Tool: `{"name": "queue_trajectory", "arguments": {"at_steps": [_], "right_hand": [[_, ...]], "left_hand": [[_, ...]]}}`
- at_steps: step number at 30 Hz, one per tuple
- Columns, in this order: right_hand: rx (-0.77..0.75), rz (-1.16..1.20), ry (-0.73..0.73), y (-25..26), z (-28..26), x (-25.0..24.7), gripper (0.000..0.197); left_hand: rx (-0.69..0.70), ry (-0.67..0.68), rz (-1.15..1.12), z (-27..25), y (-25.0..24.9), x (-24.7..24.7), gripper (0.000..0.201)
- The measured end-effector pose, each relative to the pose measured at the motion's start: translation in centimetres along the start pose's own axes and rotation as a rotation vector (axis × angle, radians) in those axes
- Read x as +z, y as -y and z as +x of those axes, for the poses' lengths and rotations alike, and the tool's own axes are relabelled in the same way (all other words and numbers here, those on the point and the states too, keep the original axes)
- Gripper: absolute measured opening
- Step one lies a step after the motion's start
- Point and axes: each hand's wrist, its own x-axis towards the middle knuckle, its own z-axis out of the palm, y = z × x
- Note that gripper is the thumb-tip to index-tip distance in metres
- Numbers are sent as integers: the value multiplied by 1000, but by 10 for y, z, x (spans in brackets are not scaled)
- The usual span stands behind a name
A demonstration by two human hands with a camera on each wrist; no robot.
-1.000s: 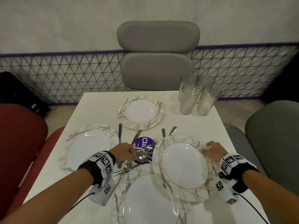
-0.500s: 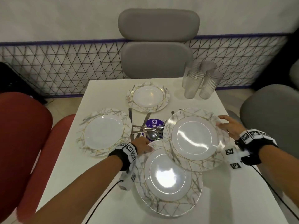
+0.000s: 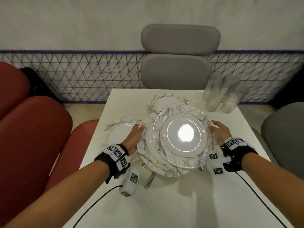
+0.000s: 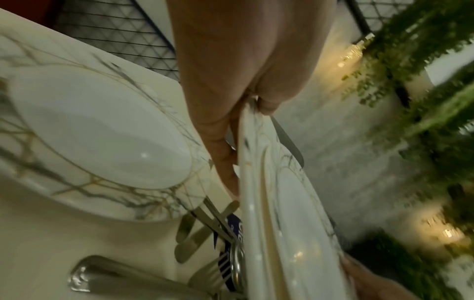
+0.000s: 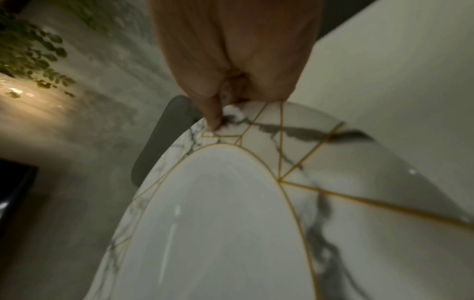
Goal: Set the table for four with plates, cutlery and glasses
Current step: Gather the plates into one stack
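Two marbled, gold-lined plates hang above the table's middle, overlapping. My right hand (image 3: 213,127) pinches the right rim of the upper plate (image 3: 171,129), thumb on top (image 5: 214,119), as the right wrist view shows (image 5: 231,223). My left hand (image 3: 138,129) grips the left rim of the lower plate (image 3: 148,155), seen edge-on in the left wrist view (image 4: 269,203). Two more plates lie on the table, one at the left (image 3: 118,135) and one at the far side (image 3: 164,102). Loose cutlery (image 4: 205,233) lies under the raised plates, a handle showing (image 3: 148,179). Several glasses (image 3: 220,96) stand far right.
The white table (image 3: 181,203) has a grey chair (image 3: 177,69) behind it, a red seat (image 3: 32,137) at the left and a grey chair (image 3: 283,137) at the right. A blue sticker (image 4: 234,227) lies under the cutlery.
My right hand has carried its plate left over the near plate. My left hand has left the cutlery, taken the near plate's left rim and lifted it. The head view has pulled back.
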Motion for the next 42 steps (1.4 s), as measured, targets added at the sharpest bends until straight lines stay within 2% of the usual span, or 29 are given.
{"name": "queue_trajectory", "arguments": {"at_steps": [3, 6, 7, 11, 12, 14, 16, 19, 23, 25, 28, 31, 33, 37, 40, 42], "right_hand": [[5, -123, 58, 14, -7, 65, 38], [5, -242, 201, 30, -21, 133, 41], [3, -296, 247, 35, -27, 152, 41], [49, -383, 393, 47, -39, 201, 42], [73, -376, 393, 45, -39, 208, 42], [98, -522, 373, 39, -39, 220, 44], [50, -740, 348, 29, -41, 230, 45], [2, -840, 335, 18, -43, 241, 44], [56, -516, 329, 24, -39, 244, 39], [7, -320, 211, 34, -36, 237, 41], [-194, -135, -70, 56, -40, 211, 36], [-318, 50, -267, 72, -43, 184, 29], [-328, 123, -333, 76, -37, 174, 30], [-220, 178, -267, 63, -15, 169, 35], [-126, 170, -159, 53, -10, 175, 43], [-88, 174, -109, 49, -11, 180, 41]], "left_hand": [[23, -83, -153, -6, -2, -37, 40], [57, -168, -180, -4, 7, -83, 75], [64, -174, -187, -2, 11, -97, 81], [100, -314, -283, -24, 17, -138, 45], [103, -342, -298, -31, 19, -149, 45], [112, -385, -331, -38, 26, -172, 46], [131, -433, -353, -46, 27, -187, 42], [174, -485, -376, -54, 25, -202, 39], [192, -588, -424, -53, 34, -217, 45], [204, -602, -451, -54, 35, -216, 42], [202, -641, -488, -49, 39, -216, 33], [181, -681, -472, -30, 51, -219, 60], [150, -673, -457, -6, 63, -220, 60], [78, -619, -413, 2, 38, -176, 45], [66, -579, -435, 23, 33, -152, 33], [73, -532, -456, 36, 29, -137, 37]]}}
